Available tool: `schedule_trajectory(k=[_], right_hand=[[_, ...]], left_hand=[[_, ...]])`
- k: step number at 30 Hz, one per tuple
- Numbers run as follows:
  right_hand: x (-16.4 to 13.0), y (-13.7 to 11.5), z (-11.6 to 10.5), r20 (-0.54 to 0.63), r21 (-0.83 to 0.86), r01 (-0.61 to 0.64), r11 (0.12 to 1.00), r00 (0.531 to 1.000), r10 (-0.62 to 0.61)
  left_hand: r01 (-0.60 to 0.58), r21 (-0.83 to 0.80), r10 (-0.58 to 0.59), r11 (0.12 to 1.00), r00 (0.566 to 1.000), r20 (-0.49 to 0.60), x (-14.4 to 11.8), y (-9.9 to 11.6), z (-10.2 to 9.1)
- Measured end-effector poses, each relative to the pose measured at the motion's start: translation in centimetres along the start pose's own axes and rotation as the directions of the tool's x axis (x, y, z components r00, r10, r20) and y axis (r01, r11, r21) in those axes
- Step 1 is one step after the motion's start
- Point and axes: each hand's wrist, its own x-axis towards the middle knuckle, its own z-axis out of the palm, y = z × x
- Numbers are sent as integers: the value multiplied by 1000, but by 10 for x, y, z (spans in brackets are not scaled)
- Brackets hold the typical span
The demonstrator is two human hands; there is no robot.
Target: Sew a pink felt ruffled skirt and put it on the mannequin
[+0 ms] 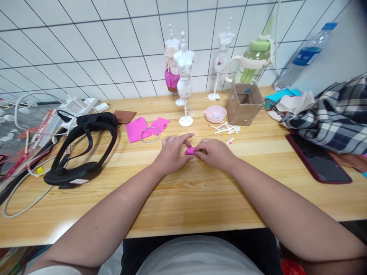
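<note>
Between my two hands, just above the wooden table, is a small folded pink piece [189,151]; whether it is paper or cloth I cannot tell. My right hand [213,152] pinches its right end between thumb and fingertips. At its left end, my left hand [174,152] holds it with thumb and a bent finger, while the index finger stretches out above. Flat pink pieces [137,129] lie to the left, with a thin ring [149,135] resting over them. Straight behind my hands stands a bare white mannequin [184,70] on a round base.
Two more mannequins stand behind, one in a pink skirt [172,78]. Right of centre are a pink bowl [215,114] with beads, white strips [228,128], a cardboard box [245,105] and a phone [321,160]. A black headset strap [83,149] and cables occupy the left.
</note>
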Motion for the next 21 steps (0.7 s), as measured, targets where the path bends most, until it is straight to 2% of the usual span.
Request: schedule_trajectory(k=[7, 12, 14, 17, 19, 21], right_hand=[[-1, -2, -2, -1, 102, -35, 994, 999, 35], [-2, -6, -5, -61, 204, -14, 979, 998, 27], [-3, -8, -5, -81, 236, -6, 972, 996, 26], [-4, -9, -7, -80, 303, -36, 952, 995, 63], [-3, -7, -10, -9, 454, -83, 887, 995, 98], [-3, -3, -13, 157, 641, -179, 746, 982, 101]], left_hand=[[55, 18, -56, 998, 998, 24, -1, 4, 2], [102, -40, -102, 994, 995, 1, -1, 5, 1], [109, -84, -110, 991, 994, -6, -1, 7, 0], [95, -232, -94, 968, 995, 14, -2, 7, -2], [93, -346, -92, 933, 996, 19, -3, 5, -5], [108, -435, -128, 894, 992, -17, -3, 1, -9]])
